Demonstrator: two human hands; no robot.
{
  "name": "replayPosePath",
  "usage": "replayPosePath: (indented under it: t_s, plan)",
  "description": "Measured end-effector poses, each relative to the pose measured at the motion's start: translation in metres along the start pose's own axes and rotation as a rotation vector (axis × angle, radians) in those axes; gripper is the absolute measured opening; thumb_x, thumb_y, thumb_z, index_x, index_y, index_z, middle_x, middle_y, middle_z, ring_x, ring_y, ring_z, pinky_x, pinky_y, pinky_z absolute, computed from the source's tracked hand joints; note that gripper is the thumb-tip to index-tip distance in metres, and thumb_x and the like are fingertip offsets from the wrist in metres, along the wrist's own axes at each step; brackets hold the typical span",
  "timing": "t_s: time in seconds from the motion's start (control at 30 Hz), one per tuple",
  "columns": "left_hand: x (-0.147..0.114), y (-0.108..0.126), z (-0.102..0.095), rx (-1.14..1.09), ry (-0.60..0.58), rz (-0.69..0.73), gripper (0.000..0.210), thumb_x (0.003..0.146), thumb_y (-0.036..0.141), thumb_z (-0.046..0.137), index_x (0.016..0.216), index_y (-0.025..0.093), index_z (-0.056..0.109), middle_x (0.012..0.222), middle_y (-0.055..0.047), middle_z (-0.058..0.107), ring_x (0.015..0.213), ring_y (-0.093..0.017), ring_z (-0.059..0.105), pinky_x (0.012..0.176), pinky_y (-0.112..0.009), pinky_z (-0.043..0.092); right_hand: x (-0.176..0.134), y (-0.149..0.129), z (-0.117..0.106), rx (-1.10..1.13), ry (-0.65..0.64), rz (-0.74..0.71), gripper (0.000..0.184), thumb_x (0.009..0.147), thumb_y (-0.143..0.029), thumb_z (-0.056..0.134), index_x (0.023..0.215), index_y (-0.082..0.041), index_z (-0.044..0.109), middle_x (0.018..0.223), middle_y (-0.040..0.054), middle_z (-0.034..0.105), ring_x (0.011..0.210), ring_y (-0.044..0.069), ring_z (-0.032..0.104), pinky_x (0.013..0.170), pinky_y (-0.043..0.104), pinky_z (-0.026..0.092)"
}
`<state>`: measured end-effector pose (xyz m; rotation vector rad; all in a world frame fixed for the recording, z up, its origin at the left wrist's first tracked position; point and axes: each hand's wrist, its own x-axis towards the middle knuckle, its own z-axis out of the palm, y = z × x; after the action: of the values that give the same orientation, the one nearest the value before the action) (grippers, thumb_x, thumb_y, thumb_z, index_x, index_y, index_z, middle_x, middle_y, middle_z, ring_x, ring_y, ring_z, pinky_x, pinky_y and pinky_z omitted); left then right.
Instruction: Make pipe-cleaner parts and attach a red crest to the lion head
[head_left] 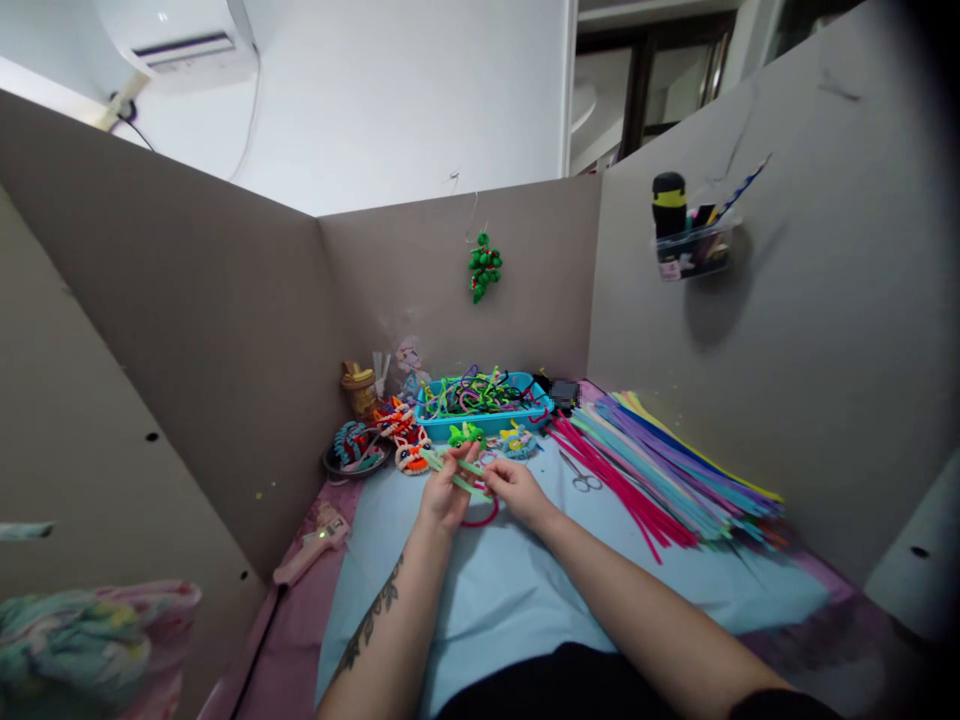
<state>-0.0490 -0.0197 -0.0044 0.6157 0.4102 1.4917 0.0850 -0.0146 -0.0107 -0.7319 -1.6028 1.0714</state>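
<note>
Pale green pipe cleaners (474, 488) stretch between my two hands above the blue cloth (517, 605). My left hand (444, 500), palm turned up, has its fingers closed around them. At their right end, my right hand (514, 487) pinches them between thumb and fingertips. A dark pink pipe cleaner (486, 518) curves just below my hands; its upper part is hidden. Just beyond my fingers sit a green fuzzy figure (466, 434) and a light blue and yellow one (517, 441). An orange and cream figure (412, 456) lies to the left.
A blue basket (480, 425) of tangled pipe cleaners stands at the back. Scissors (581, 477) lie beside long coloured pipe cleaners (667, 470) on the right. On the left are a dark bowl (330, 463) and a pink glue gun (311, 548) with a cord. Grey panels enclose the table.
</note>
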Motion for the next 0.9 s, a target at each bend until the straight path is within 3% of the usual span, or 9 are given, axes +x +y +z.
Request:
replayPosePath:
  t_s: [0.37, 0.57, 0.9]
  plan:
    - [-0.001, 0.013, 0.005, -0.167, 0.089, 0.075, 0.023, 0.089, 0.018, 0.050, 0.071, 0.022, 0.063, 0.094, 0.001, 0.072, 0.116, -0.020, 0.055, 0.105, -0.045, 0.034, 0.002, 0.002, 0.001, 0.083, 0.134, 0.000, 0.023, 0.072, -0.038, 0.062, 0.061, -0.019, 0.055, 0.053, -0.0037, 0.052, 0.051, 0.012, 0.047, 0.052, 0.024, 0.036]
    - [-0.002, 0.017, 0.006, -0.187, 0.109, 0.121, 0.027, 0.090, 0.017, 0.047, 0.070, 0.022, 0.064, 0.095, 0.002, 0.072, 0.117, -0.019, 0.055, 0.107, -0.045, 0.032, 0.002, 0.002, 0.000, 0.179, 0.180, 0.023, 0.022, 0.070, -0.039, 0.065, 0.064, -0.018, 0.060, 0.054, -0.0018, 0.058, 0.050, 0.012, 0.050, 0.053, 0.025, 0.039]
    - [-0.003, 0.017, 0.009, -0.173, 0.108, 0.134, 0.029, 0.092, 0.016, 0.043, 0.072, 0.021, 0.065, 0.095, 0.000, 0.072, 0.117, -0.020, 0.055, 0.108, -0.045, 0.031, 0.005, 0.008, 0.000, 0.414, 0.299, 0.156, 0.024, 0.065, -0.039, 0.070, 0.066, -0.017, 0.061, 0.054, -0.0009, 0.062, 0.043, 0.008, 0.045, 0.041, 0.020, 0.029]
